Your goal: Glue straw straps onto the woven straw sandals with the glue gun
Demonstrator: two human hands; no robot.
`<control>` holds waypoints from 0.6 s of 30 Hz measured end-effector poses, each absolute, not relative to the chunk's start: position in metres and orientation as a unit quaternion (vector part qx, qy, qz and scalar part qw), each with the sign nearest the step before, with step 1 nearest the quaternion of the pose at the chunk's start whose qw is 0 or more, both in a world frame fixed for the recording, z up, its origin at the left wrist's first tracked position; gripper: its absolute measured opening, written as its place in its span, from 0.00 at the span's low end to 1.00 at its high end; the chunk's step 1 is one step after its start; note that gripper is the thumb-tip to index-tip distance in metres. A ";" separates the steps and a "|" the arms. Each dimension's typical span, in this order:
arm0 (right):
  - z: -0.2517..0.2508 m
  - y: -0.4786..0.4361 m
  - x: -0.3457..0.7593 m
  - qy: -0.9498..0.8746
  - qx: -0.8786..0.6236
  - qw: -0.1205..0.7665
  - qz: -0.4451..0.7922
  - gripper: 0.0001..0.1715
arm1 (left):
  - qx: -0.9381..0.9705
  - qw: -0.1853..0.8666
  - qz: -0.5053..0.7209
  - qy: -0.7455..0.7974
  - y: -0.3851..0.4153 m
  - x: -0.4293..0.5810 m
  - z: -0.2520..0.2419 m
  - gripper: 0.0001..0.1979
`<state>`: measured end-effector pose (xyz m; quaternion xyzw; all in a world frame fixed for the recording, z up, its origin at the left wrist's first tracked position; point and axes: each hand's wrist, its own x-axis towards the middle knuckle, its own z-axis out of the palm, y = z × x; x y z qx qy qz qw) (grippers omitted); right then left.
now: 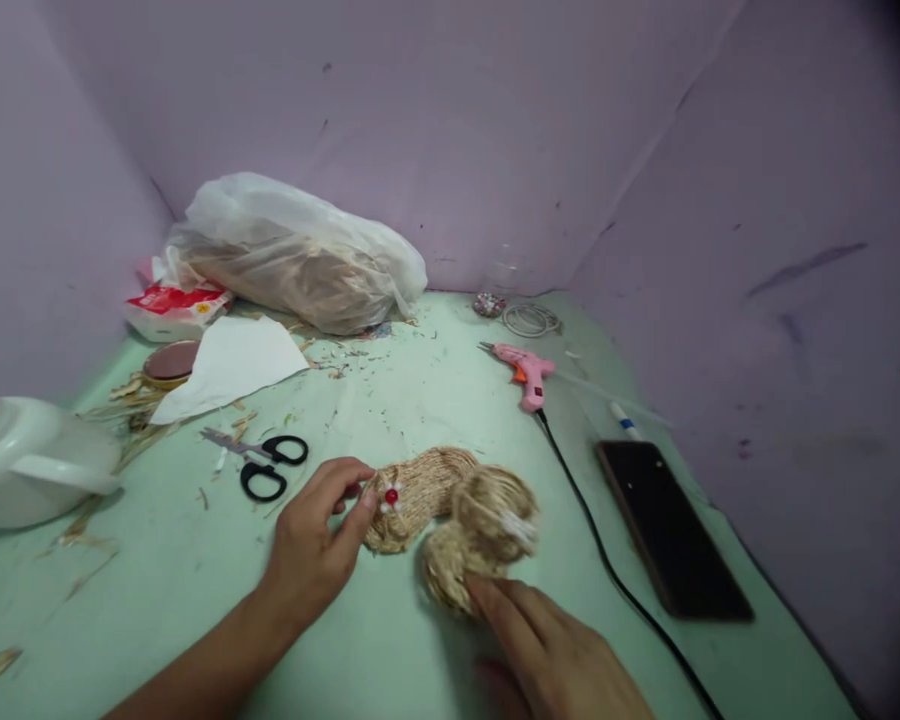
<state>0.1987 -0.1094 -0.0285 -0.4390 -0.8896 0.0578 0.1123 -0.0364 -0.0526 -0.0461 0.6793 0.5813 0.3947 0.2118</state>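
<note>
A flat woven straw piece (427, 482), rounded like a small slipper sole, lies in front of me on the table. On its left end sits a bead flower (391, 496) with a red centre and white petals. My left hand (319, 530) pinches that end between thumb and fingers. To the right, a second woven straw piece (495, 510) with a looped band and a white patch on it is slightly blurred. The near end of this piece is gripped by my right hand (544, 640), whose thumb is mostly hidden below.
Black-handled scissors (264, 466) lie left, near a white pitcher (45, 460) and white paper (232, 365). A plastic bag (300, 250) stands at the back wall. Right are a pink glue gun (525, 372), its black cord (600, 545) and a phone (675, 530). Straw scraps are scattered about.
</note>
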 end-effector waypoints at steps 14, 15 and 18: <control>-0.011 -0.070 0.233 -0.754 -0.579 0.261 0.168 0.18 | 0.709 0.247 0.404 0.523 -0.054 -0.043 -0.047 0.17; -0.015 -0.068 0.230 -0.756 -0.573 0.254 0.188 0.20 | 0.713 0.249 0.402 0.518 -0.054 -0.043 -0.047 0.19; -0.023 -0.068 0.224 -0.760 -0.558 0.253 0.217 0.19 | 0.718 0.253 0.398 0.512 -0.054 -0.043 -0.047 0.19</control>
